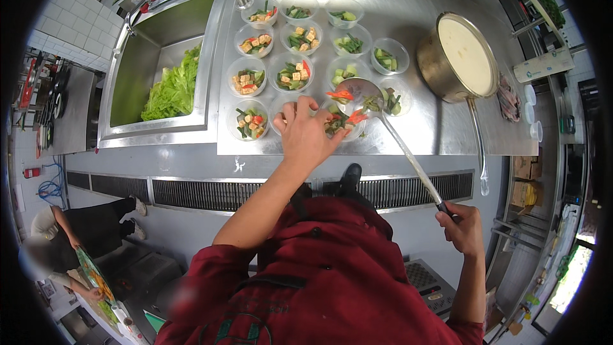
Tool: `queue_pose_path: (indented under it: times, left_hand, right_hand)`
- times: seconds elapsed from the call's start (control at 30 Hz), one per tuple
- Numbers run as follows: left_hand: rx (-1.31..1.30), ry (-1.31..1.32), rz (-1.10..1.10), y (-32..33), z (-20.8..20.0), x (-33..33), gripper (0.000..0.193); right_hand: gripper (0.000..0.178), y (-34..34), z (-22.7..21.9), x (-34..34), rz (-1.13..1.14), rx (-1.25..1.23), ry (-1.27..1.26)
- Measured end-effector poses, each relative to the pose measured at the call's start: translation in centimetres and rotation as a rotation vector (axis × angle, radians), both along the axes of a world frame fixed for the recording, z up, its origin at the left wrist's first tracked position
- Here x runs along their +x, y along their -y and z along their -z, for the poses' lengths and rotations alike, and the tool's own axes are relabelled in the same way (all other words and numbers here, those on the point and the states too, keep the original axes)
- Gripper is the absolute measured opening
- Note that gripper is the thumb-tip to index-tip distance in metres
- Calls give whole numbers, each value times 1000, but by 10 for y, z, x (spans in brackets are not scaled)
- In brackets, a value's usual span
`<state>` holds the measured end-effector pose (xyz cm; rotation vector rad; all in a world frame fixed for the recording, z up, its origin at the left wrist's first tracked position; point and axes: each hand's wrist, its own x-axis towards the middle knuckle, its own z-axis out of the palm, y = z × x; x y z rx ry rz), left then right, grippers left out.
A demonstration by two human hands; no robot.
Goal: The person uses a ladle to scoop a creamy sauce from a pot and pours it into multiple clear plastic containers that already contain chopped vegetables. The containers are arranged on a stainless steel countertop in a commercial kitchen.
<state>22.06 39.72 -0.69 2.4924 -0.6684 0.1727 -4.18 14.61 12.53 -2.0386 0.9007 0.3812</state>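
My right hand (461, 225) grips the black-ended handle of a long metal ladle (412, 160). The ladle's head rests over the bowls and carries red pepper strips (345, 95) and green pieces. My left hand (305, 129) reaches over the near row, fingers bent and apart, with nothing visible held in it. Its thumb and index finger are at a clear plastic bowl of vegetables (337, 126); whether they touch it I cannot tell. Another bowl (279, 115) is partly hidden beneath this hand. Around them stand several clear bowls of greens, some with tofu-like cubes and red pepper (294, 75).
A steel pot of creamy white liquid (466, 57) stands right, its long handle (477, 147) passing the counter's front edge. Leafy lettuce (175, 89) lies in the sink (163, 45) at left. Another person (83, 230) works at lower left, holding a green board.
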Motion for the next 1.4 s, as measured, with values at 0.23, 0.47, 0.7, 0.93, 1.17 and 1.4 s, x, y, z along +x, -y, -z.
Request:
queue_pose_path:
  times: [0.23,0.47,0.7,0.93,1.17,1.4]
  left_hand:
    - [-149,184,12,24,10,-5,25]
    - [14,169,27,11,5,2,24]
    - [109,-74,132,-13,-17,20,30]
    - [71,49,109,22,-12,32,29]
    - [254,289,522,74,15,-17,15]
    - [548,512,674,98,38,-27,8]
  right_hand:
    - [25,-3,1,1,83,107,14]
    - [23,2,6,-2,146,210,35]
    - [21,19,6,-12,309,416,191]
    - [32,71,-13,-26,459,369,373]
    - [29,147,-41,-24,375,-108,337]
    - [28,213,-61,16,36,-699,222]
